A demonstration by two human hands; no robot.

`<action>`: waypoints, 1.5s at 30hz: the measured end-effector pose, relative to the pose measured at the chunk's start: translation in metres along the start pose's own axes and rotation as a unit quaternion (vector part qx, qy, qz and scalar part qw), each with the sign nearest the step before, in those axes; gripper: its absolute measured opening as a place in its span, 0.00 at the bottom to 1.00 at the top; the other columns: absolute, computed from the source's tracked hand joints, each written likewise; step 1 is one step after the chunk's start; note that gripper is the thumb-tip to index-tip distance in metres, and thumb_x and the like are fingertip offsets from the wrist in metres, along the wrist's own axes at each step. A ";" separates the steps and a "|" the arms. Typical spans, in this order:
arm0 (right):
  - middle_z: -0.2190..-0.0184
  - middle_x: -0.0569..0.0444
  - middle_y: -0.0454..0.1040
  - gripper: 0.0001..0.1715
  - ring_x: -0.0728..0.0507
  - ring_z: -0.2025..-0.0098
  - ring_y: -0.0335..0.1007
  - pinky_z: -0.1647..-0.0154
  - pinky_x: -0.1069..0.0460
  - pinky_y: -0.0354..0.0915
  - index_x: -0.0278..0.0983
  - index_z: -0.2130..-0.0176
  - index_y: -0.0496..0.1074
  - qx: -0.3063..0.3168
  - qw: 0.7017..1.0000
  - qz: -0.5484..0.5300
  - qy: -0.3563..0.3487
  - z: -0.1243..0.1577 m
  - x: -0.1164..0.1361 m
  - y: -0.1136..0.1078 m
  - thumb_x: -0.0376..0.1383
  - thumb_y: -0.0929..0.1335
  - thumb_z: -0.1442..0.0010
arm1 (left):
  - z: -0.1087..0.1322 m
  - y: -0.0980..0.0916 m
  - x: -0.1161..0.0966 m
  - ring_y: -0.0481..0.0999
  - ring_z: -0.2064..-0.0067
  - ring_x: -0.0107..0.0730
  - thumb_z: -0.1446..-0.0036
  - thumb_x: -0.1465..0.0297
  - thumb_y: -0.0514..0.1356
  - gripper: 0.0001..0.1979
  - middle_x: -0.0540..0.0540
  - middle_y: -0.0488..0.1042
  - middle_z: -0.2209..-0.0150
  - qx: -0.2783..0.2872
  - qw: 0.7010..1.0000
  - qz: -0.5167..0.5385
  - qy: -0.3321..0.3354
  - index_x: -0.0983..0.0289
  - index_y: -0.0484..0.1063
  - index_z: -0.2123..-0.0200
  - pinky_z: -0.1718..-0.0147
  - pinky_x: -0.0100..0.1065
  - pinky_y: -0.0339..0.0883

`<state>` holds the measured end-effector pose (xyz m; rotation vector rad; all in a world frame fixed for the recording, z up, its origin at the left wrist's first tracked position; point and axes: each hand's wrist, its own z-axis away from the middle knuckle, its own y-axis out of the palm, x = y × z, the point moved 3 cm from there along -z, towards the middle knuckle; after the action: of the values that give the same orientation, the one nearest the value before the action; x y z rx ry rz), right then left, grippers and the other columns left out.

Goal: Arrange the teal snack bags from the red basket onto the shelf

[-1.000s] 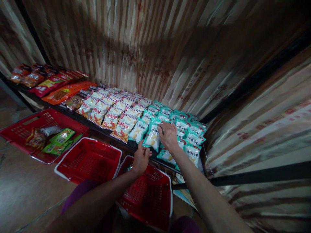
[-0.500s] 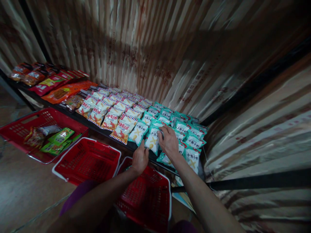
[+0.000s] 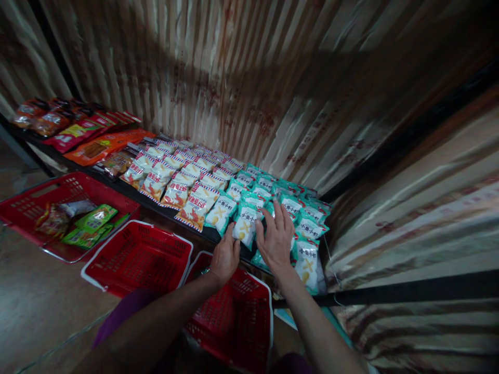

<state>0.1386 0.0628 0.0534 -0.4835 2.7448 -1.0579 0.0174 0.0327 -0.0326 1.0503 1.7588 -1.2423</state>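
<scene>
Rows of green-and-white snack bags (image 3: pixel 221 212) lie on the right part of a low black shelf (image 3: pixel 167 210). My left hand (image 3: pixel 226 255) is at the shelf's front edge, its fingertips against the lower left corner of one front green-and-white bag (image 3: pixel 246 224). To the right of that bag, my right hand (image 3: pixel 276 236) has its fingers spread over neighbouring green bags and holds nothing; its thumb is close to the same bag's right side. White-and-orange snack bags (image 3: pixel 198 205) stand in rows left of the green ones.
Red baskets line the shelf's front: one with snack packets (image 3: pixel 33 208) at left, one in the middle (image 3: pixel 136 259), one under my arms (image 3: pixel 237 311). Orange and red bags (image 3: pixel 105 146) fill the shelf's left end. A striped curtain (image 3: pixel 234 78) hangs behind.
My right hand has come off the top of the front bag and moved right, its fingers now spread. My left hand has stayed nearly in place. The view has shifted slightly.
</scene>
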 end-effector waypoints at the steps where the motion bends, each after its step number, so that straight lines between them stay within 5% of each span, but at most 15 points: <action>1: 0.37 0.42 0.56 0.20 0.35 0.34 0.46 0.40 0.38 0.52 0.34 0.48 0.68 -0.006 1.000 0.008 0.006 0.010 0.002 -0.005 0.38 0.63 0.38 | 0.001 0.000 0.000 0.75 0.59 0.34 0.39 0.70 0.49 0.26 0.59 0.75 0.57 0.003 1.000 0.000 0.000 0.65 0.51 0.37 0.55 0.37 0.68; 5: 0.34 0.40 0.49 0.23 0.31 0.33 0.40 0.40 0.34 0.50 0.34 0.45 0.66 -0.003 0.998 0.045 0.037 0.052 0.007 -0.014 0.39 0.64 0.38 | 0.001 0.001 0.000 0.73 0.51 0.36 0.39 0.70 0.49 0.26 0.61 0.71 0.49 0.000 1.000 -0.008 -0.005 0.63 0.52 0.38 0.52 0.39 0.67; 10: 0.32 0.42 0.39 0.26 0.28 0.33 0.37 0.42 0.31 0.50 0.38 0.41 0.62 0.038 0.994 0.076 0.066 0.082 0.002 0.002 0.40 0.63 0.38 | -0.001 0.001 0.000 0.71 0.47 0.38 0.39 0.70 0.48 0.25 0.63 0.69 0.45 -0.001 1.000 -0.021 -0.012 0.66 0.54 0.38 0.48 0.41 0.64; 18: 0.32 0.40 0.38 0.33 0.29 0.32 0.35 0.42 0.33 0.53 0.38 0.35 0.50 0.028 0.993 0.060 0.093 0.078 -0.008 0.019 0.39 0.60 0.36 | -0.002 0.000 0.000 0.71 0.48 0.38 0.38 0.69 0.49 0.26 0.61 0.71 0.48 0.007 0.999 -0.036 -0.021 0.64 0.54 0.37 0.48 0.40 0.64; 25: 0.33 0.37 0.43 0.33 0.30 0.33 0.36 0.41 0.32 0.51 0.36 0.35 0.50 0.017 0.993 0.067 0.096 0.078 -0.010 0.027 0.41 0.60 0.36 | -0.002 -0.001 -0.005 0.73 0.52 0.37 0.38 0.70 0.50 0.26 0.60 0.74 0.53 0.026 0.998 -0.045 -0.031 0.66 0.52 0.37 0.50 0.39 0.65; 32: 0.33 0.37 0.42 0.35 0.29 0.33 0.37 0.42 0.31 0.52 0.37 0.34 0.47 0.007 0.992 0.055 0.113 0.077 -0.007 0.024 0.41 0.60 0.36 | 0.000 0.001 -0.006 0.68 0.43 0.38 0.38 0.71 0.49 0.24 0.62 0.65 0.41 0.027 0.998 -0.057 0.006 0.63 0.54 0.38 0.46 0.41 0.63; 45: 0.32 0.39 0.38 0.36 0.27 0.33 0.37 0.44 0.29 0.52 0.39 0.33 0.44 -0.006 0.992 0.067 0.104 0.081 -0.006 0.027 0.40 0.60 0.36 | -0.001 -0.001 -0.006 0.72 0.51 0.37 0.38 0.71 0.49 0.25 0.61 0.71 0.52 0.032 0.997 -0.067 0.001 0.63 0.53 0.37 0.51 0.39 0.66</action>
<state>0.1587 0.0332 -0.0242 -0.1970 2.9150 -1.1182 0.0184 0.0318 -0.0269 0.9828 1.8259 -1.3886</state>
